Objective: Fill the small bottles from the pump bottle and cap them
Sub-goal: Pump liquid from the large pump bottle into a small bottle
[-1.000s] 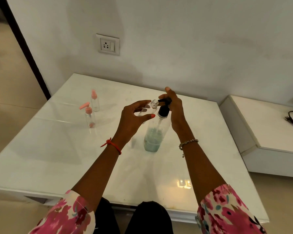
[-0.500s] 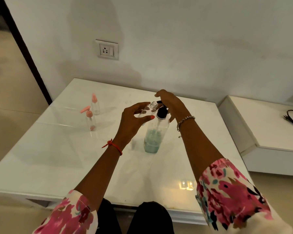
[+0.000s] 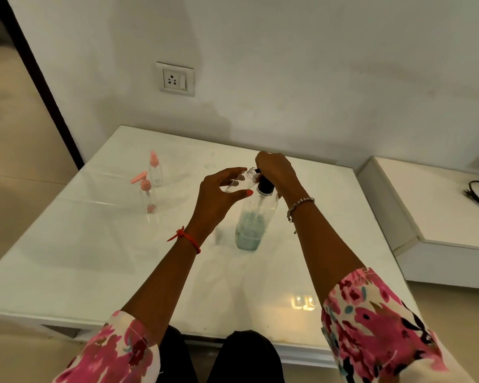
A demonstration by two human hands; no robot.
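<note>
a glossy white table stood against a pale wall. the left hand gripped a small open bottle tilted at the pump bottle, whose black pump head the right hand covered, clasping it.

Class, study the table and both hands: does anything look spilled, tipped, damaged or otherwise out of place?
Nothing stands out. The pump bottle stands upright, the left hand tilts an open small bottle to its spout on purpose, and both pink-capped bottles stand upright. No spill shows on the table.
</note>
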